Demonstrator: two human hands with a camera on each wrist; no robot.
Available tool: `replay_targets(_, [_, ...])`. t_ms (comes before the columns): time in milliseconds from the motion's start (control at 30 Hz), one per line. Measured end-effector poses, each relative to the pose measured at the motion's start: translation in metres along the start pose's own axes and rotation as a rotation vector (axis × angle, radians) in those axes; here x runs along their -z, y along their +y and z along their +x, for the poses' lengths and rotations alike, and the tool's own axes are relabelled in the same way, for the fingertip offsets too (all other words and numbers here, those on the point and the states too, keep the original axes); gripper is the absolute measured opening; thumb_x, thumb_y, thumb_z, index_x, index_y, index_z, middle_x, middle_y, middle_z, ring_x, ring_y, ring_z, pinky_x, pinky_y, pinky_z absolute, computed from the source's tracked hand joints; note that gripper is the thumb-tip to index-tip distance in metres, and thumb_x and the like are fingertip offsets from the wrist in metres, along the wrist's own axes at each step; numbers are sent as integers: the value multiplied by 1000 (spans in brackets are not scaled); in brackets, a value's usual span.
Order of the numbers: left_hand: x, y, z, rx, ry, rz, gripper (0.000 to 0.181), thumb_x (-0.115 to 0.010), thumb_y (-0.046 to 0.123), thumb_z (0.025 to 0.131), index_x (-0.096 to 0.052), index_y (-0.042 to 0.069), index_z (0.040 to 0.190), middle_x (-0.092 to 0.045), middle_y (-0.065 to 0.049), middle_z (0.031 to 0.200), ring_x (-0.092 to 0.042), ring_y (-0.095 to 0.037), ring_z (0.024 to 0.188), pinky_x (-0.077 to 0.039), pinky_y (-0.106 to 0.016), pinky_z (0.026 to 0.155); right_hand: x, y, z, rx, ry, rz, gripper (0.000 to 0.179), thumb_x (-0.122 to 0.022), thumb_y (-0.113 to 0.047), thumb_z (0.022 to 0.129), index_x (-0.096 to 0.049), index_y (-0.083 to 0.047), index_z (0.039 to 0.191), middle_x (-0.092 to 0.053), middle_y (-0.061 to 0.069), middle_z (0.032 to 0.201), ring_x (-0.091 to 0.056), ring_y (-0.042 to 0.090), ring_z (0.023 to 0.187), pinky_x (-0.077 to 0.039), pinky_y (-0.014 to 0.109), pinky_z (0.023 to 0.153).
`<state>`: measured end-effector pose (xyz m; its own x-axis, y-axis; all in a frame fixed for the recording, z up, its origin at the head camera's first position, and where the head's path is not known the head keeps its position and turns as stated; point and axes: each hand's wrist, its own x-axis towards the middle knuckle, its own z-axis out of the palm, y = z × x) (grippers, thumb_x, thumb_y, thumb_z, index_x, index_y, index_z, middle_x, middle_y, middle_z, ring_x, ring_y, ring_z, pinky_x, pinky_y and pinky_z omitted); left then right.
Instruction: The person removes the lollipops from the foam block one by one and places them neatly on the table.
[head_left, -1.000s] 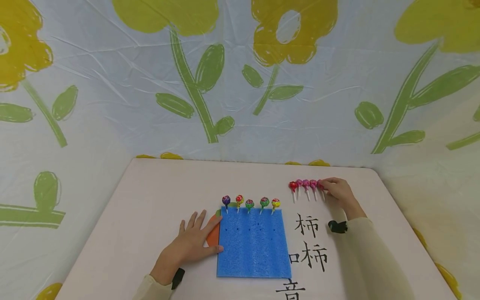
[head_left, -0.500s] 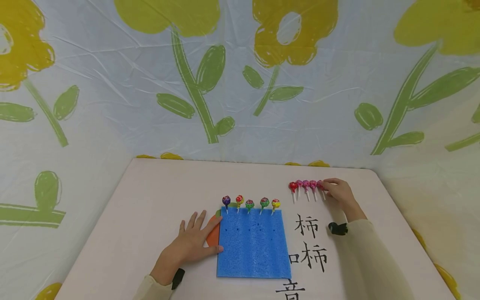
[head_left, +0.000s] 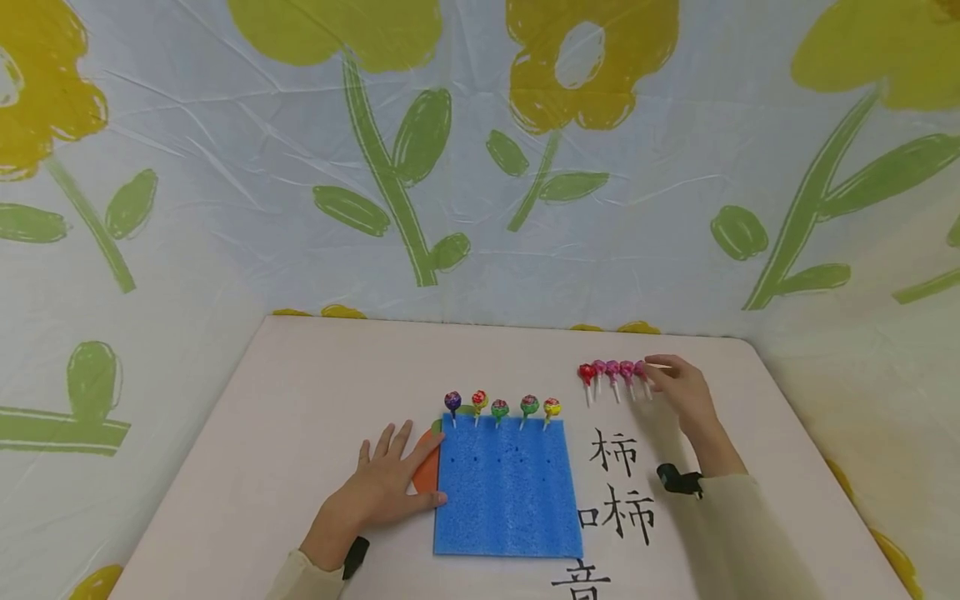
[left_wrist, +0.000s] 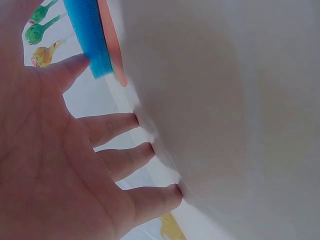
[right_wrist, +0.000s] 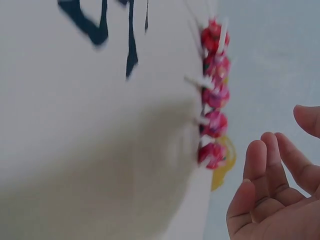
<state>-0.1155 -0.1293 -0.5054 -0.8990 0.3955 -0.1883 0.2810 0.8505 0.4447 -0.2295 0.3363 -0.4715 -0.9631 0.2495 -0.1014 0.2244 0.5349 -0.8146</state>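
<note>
A blue foam block lies on the table with several wrapped lollipops standing along its far edge, among them a purple one and a yellow one. My left hand spreads its fingers at the block's left side; thumb and index finger touch the block, and the other fingertips rest on the table. Right of the block, a red lollipop and several pink lollipops lie in a row. My right hand hovers just right of the row. In the right wrist view its fingers are loosely bent, apart from the lollipops, holding nothing.
An orange shape with green bits shows from under the block. Black written characters mark the pale tabletop to the right of the block. A flower-patterned sheet hangs behind and around the table.
My right hand has drawn slightly away from the rightmost pink lollipop, with its fingers off it and the wrist lower. The left hand and the foam block have stayed in place.
</note>
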Motion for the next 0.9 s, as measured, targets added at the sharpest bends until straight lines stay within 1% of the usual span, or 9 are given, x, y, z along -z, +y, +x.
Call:
replay_targets(100, [1, 1, 0, 3, -1, 5, 86, -62, 70, 86, -32, 32, 158, -16, -22, 163, -9, -49, 148, -6, -75, 108, -7, -8, -13, 26, -4, 15, 49, -56, -37, 103, -56, -2, 137, -58, 24, 129, -61, 34, 100, -47, 43, 85])
replay_targets(233, [1, 1, 0, 5, -3, 8, 86, -62, 69, 86, -32, 31, 158, -16, -22, 163, -9, -49, 147, -7, -75, 108, -17, -15, -28, 88, -36, 30, 48, -56, -38, 103, -57, -4, 138, -60, 20, 123, -61, 30, 97, -51, 33, 78])
replay_targets(333, [1, 2, 0, 4, -3, 4, 86, -62, 69, 87, -32, 31, 158, -17, -22, 163, -9, -49, 147, -7, -75, 108, -25, -18, -38, 143, -74, 67, 47, -57, -34, 103, -55, -1, 138, -60, 20, 119, -61, 28, 95, -53, 28, 76])
replay_targets(433, [1, 1, 0, 2, -1, 0, 85, -62, 69, 87, -33, 31, 157, -17, -22, 163, -9, -49, 147, -7, -75, 108, -34, -23, -47, 160, -114, 111, 46, -59, -30, 103, -55, 0, 137, -60, 21, 116, -62, 30, 97, -55, 25, 75])
replay_targets(600, [1, 1, 0, 0, 0, -1, 86, -62, 69, 86, -33, 31, 157, -17, -22, 163, -9, -49, 148, -7, -75, 108, -52, -29, -65, 176, -205, 204, 45, -62, -29, 102, -56, -1, 136, -59, 23, 116, -61, 39, 104, -57, 28, 78])
replay_targets(700, [2, 2, 1, 2, 0, 1, 86, -62, 70, 86, -33, 32, 157, -17, -22, 163, -9, -49, 148, -7, -75, 108, -61, -37, -77, 204, -273, 259, 40, -61, -22, 102, -55, 1, 135, -59, 25, 114, -62, 39, 104, -58, 33, 80])
replay_targets(800, [2, 2, 1, 5, -1, 4, 86, -62, 70, 86, -33, 31, 157, -17, -22, 163, -9, -49, 148, -7, -75, 108, -70, -38, -82, 234, -327, 305, 38, -60, -16, 102, -55, 2, 135, -59, 24, 113, -62, 43, 105, -58, 38, 81])
replay_targets(867, [2, 2, 1, 6, -1, 8, 86, -62, 70, 86, -32, 31, 157, -17, -22, 163, -9, -49, 148, -7, -75, 108, -76, -38, -84, 240, -349, 327, 36, -60, -13, 102, -55, 3, 134, -59, 25, 113, -61, 46, 106, -58, 42, 82])
replay_targets(900, [2, 2, 1, 7, -2, 11, 86, -62, 70, 86, -32, 31, 158, -17, -22, 163, -9, -49, 148, -7, -75, 109, -79, -34, -82, 245, -355, 339, 37, -61, -13, 102, -55, 2, 134, -59, 25, 113, -60, 48, 107, -58, 43, 82])
